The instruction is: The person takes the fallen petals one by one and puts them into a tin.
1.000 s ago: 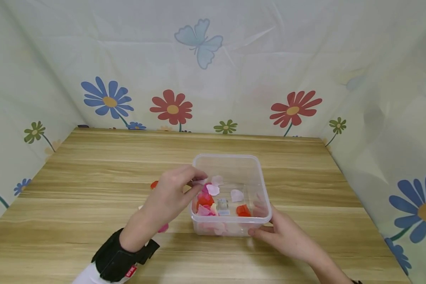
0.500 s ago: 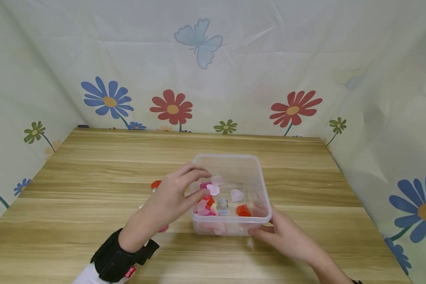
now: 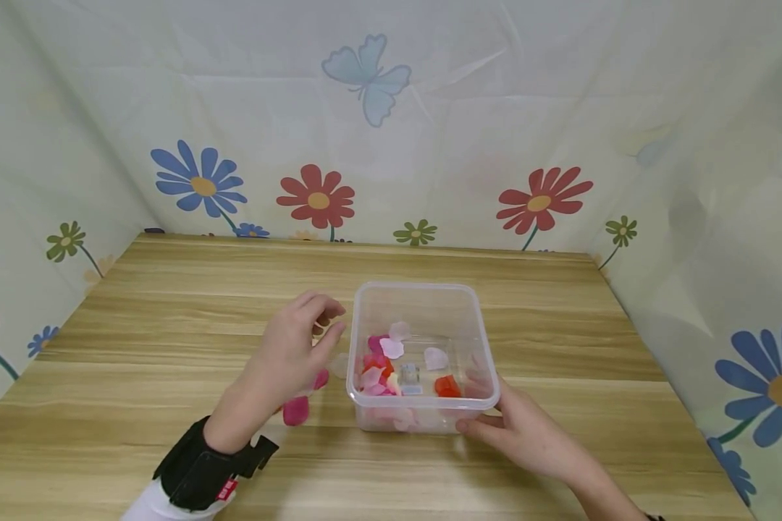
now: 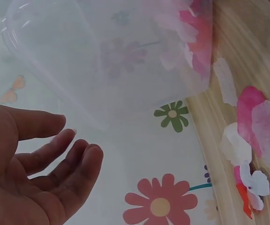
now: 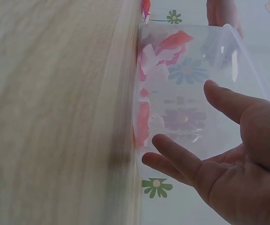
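Note:
A clear plastic container [image 3: 423,401] stands on the table, with red, pink and pale petals [image 3: 379,373] inside, mostly toward its left. My right hand [image 3: 528,438] holds its near right corner, thumb against the front and fingers along the right side; in the right wrist view the fingers [image 5: 181,159] lie only slightly bent. Left of the container, my left hand [image 3: 293,347] is apart from it, fingers loosely bent and nothing between them. Under and beside that hand lie loose petals, a deep pink petal [image 3: 296,411] among them, partly hidden from the head view.
The wood-patterned table [image 3: 221,289] meets a flowered cloth [image 3: 430,145] at the back and both sides. In the left wrist view, several loose petals [image 4: 261,126] lie beside the container. A small pale patch [image 3: 409,376] shows in the container; its kind is unclear.
My left hand let go of a pale petal over the container, its fingers spread, then drew back left over the loose petals. The right hand and the container stayed in place.

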`<action>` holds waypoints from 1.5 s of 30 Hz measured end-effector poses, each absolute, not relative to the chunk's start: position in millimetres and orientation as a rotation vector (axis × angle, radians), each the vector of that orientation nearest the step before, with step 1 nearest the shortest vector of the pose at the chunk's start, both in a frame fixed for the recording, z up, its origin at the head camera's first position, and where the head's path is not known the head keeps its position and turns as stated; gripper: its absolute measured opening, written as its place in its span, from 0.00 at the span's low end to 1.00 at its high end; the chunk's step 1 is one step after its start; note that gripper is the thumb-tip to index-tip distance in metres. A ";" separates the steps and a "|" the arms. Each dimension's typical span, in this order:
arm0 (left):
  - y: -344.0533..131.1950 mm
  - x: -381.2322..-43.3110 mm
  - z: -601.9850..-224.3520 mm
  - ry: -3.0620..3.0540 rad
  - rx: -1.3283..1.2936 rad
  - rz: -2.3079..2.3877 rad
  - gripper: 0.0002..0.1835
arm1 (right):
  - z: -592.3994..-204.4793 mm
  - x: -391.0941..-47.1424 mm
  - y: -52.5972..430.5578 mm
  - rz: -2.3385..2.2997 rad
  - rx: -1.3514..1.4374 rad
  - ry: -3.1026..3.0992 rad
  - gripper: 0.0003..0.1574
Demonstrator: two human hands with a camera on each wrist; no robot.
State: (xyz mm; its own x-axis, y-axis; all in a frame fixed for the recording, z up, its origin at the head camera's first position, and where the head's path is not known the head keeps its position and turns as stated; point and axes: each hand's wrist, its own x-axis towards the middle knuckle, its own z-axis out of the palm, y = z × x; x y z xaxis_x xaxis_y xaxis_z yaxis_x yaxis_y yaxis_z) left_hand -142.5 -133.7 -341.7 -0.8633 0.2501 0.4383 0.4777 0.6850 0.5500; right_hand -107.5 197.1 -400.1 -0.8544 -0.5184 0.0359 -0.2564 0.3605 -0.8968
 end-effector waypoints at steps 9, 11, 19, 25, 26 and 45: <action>-149.4 -143.8 -357.5 -2.825 -0.462 -0.833 0.09 | -399.7 -107.8 196.4 -1.496 -0.696 2.374 0.42; -152.5 -143.9 -360.6 -2.867 -0.489 -0.812 0.08 | -399.9 -107.8 196.2 -1.495 -0.695 2.376 0.42; -164.2 -139.0 -367.3 -3.086 -0.627 -0.732 0.05 | -399.9 -108.2 196.2 -1.470 -0.721 2.411 0.39; -166.9 -133.3 -371.3 -3.295 -0.667 -0.646 0.13 | -399.9 -108.2 196.5 -1.472 -0.704 2.398 0.41; -167.2 -133.0 -372.5 -3.313 -0.679 -0.638 0.15 | -400.0 -108.0 196.7 -1.472 -0.699 2.397 0.41; -163.4 -132.5 -384.7 -3.327 -0.729 -0.641 0.18 | -399.4 -107.0 197.3 -1.490 -0.712 2.366 0.40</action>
